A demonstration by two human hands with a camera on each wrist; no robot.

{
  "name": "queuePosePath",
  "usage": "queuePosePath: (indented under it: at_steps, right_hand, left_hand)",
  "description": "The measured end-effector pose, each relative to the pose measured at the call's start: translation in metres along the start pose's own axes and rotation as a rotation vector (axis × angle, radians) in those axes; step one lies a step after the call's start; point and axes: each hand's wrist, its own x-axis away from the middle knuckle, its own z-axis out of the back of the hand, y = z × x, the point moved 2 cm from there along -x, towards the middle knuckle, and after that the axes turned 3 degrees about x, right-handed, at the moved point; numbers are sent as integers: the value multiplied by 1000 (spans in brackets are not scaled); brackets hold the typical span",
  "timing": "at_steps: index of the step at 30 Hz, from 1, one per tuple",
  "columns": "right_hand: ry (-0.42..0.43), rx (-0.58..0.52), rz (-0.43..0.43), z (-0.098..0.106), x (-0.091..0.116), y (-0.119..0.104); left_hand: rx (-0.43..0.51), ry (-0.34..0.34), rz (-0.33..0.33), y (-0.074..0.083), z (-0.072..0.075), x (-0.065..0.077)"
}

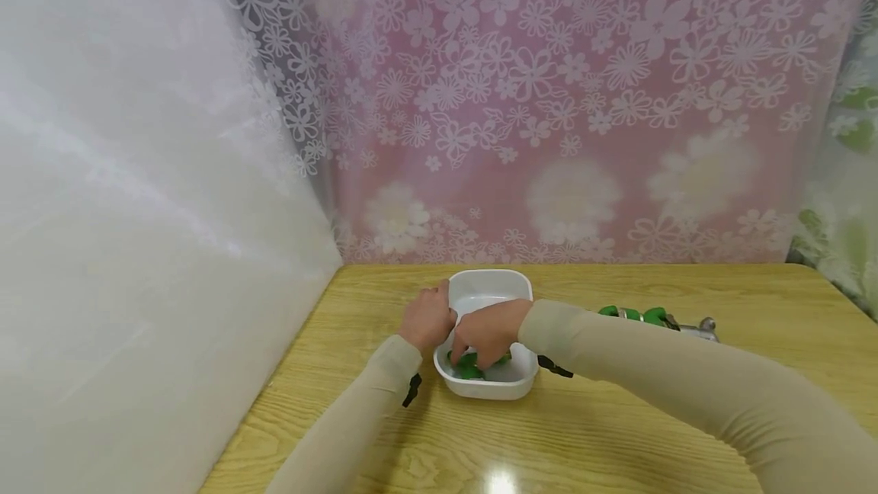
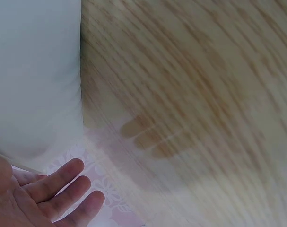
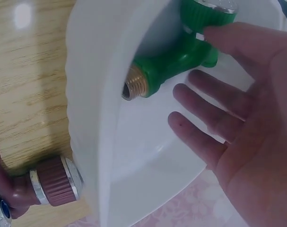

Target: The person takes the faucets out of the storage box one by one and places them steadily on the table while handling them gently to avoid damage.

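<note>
A white plastic basin (image 1: pixel 489 280) stands on the wooden table. My left hand (image 1: pixel 428 317) holds its left rim, thumb at the edge; in the left wrist view the other fingers (image 2: pixel 82 189) stretch along the outer side. My right hand (image 1: pixel 490 330) reaches down into the basin's near end and pinches a green valve (image 3: pixel 174 61) by its ribbed knob (image 3: pixel 207 16). A threaded brass end shows on the valve. Three of the right hand's fingers (image 3: pixel 212 109) extend loosely beside it. The far fingertip contact on the knob is hidden.
Right of the basin, partly behind my right sleeve, lie green fittings (image 1: pixel 634 315) and a silver metal piece (image 1: pixel 703 328). A maroon valve with a ribbed knob (image 3: pixel 56 182) lies outside the basin wall. A white sheet (image 1: pixel 137 212) hangs left; a pink flowered curtain (image 1: pixel 569 97) hangs behind.
</note>
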Motion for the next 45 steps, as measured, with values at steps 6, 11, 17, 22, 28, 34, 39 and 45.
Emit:
queuePosePath:
  at_steps: [6,11,17,22,28,34,39,45]
  right_hand:
    - [1,9,-12,-4,-3,-1]
    - [4,41,-5,-8,-5,-2]
    - [30,67,-3,-10,-7,-1]
    - [61,83,-5,-11,-6,0]
    - [73,92,2,-9,-3,-2]
    - [76,85,0,-5,3,-2]
    - [87,75,10,0,10,1]
    - [104,71,11,8,18,3]
  left_hand:
    - [6,3,11,1,1,1]
    - [-4,7,6,2,2,1]
    - [0,2,15,1,1,1]
    - [15,6,16,2,2,0]
    - [5,0,16,1,1,1]
    - [12,-7,20,3,0,1]
    - [21,-15,24,3,0,0]
    - [12,-16,32,1,-3,-2]
